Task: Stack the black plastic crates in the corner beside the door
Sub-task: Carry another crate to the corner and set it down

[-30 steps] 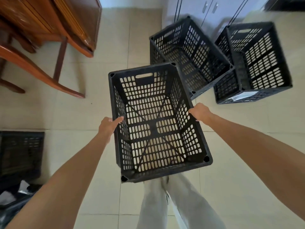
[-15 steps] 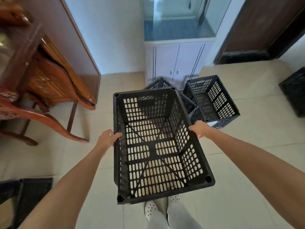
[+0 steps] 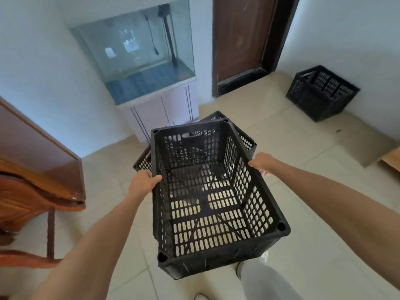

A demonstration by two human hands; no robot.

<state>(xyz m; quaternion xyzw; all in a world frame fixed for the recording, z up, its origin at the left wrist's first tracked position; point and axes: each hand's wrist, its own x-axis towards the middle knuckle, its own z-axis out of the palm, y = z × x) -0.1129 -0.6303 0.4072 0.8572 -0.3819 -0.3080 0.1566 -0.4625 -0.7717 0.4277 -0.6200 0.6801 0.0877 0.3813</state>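
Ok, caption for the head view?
Left hand and right hand hold a black crate; another crate sits beside the door.

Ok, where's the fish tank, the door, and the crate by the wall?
fish tank (image 3: 134,46), head view, front glass.
door (image 3: 238,35), head view, brown panel.
crate by the wall (image 3: 309,100), head view, outer side wall.

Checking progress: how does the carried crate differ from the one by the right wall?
The carried crate is off the floor, gripped by left hand and right hand; the wall crate sits on the floor, untouched. Carried crate shows its inside; wall crate mostly its sides. Both black, slotted.
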